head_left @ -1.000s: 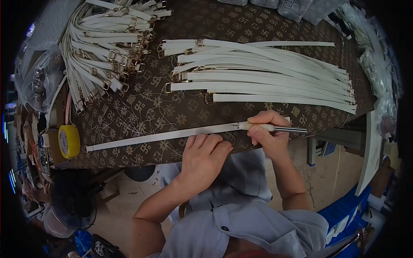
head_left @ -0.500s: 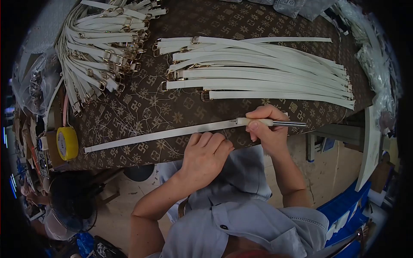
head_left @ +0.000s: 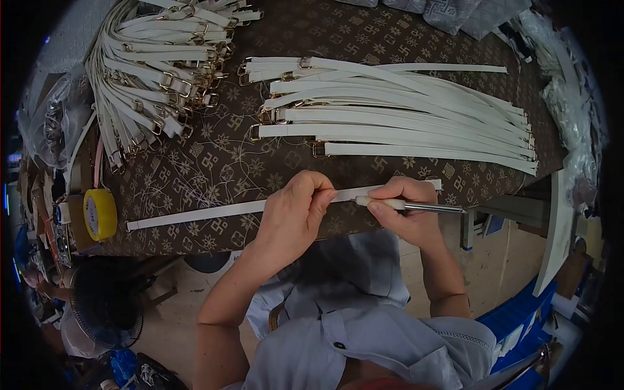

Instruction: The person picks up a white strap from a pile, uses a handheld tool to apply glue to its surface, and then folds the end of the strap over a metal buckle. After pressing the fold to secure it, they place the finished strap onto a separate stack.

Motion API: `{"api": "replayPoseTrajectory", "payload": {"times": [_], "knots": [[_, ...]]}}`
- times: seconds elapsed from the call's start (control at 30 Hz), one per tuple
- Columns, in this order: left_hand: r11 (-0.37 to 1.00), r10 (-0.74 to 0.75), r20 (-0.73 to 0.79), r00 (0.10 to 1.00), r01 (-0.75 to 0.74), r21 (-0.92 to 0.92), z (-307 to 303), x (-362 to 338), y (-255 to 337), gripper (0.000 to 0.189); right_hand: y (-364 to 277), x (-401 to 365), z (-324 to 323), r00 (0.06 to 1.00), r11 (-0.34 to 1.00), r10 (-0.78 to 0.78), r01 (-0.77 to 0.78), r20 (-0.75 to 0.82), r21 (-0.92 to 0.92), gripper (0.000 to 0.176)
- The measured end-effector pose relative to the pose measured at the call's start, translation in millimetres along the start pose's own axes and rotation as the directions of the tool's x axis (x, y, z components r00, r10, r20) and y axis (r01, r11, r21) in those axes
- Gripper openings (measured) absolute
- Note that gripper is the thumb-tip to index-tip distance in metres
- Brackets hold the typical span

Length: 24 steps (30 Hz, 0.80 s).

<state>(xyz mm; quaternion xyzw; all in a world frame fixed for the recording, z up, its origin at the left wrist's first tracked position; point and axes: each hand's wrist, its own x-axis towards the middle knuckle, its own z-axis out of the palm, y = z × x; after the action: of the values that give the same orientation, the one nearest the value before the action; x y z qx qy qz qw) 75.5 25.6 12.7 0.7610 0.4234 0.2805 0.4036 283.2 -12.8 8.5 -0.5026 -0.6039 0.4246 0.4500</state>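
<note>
A long white strap (head_left: 214,213) lies across the near part of the patterned cloth, its right end just past my right hand. My left hand (head_left: 294,211) is over the middle of this strap, thumb and fingertips pinched together; what they hold is too small to make out. My right hand (head_left: 411,207) grips a tool (head_left: 426,207) with a pale handle and a metal shaft pointing right. The tool's left tip is at the strap, a little right of my left fingertips.
White straps with gold buckles (head_left: 403,117) lie beyond my hands. A larger bundle (head_left: 149,71) is at the back left. Yellow tape (head_left: 101,214) stands at the left edge, loose threads lie on the cloth (head_left: 214,162), and a fan (head_left: 107,305) is below left.
My left hand has risen from the strap's near side to above it, fingers now pinched. My right hand and the tool have shifted slightly down, showing the strap's right end.
</note>
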Motion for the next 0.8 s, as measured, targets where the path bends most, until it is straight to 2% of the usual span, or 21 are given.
{"api": "replayPoseTrajectory", "payload": {"times": [0.13,0.23,0.3,0.8], "knots": [[0.997,-0.063,0.009,0.998,0.064,-0.053,-1.8,2.3,4.0,0.014,0.1,0.9,0.4,1.000,1.000,-0.014,0.014,-0.007,0.017,0.012],[0.992,-0.096,-0.006,0.995,0.095,-0.079,-2.4,4.7,4.4,0.012,-0.9,1.5,0.9,0.999,0.998,0.041,-0.042,0.011,0.050,0.012],[0.998,-0.045,0.005,0.999,0.045,-0.051,-2.3,4.7,2.1,0.014,0.8,2.8,1.4,0.999,0.999,-0.041,0.042,0.020,-0.032,0.012],[0.998,-0.016,-0.020,1.000,0.015,-0.064,-0.4,3.3,0.3,0.013,0.8,5.2,3.8,0.996,0.992,-0.079,0.082,0.036,-0.094,0.011]]}}
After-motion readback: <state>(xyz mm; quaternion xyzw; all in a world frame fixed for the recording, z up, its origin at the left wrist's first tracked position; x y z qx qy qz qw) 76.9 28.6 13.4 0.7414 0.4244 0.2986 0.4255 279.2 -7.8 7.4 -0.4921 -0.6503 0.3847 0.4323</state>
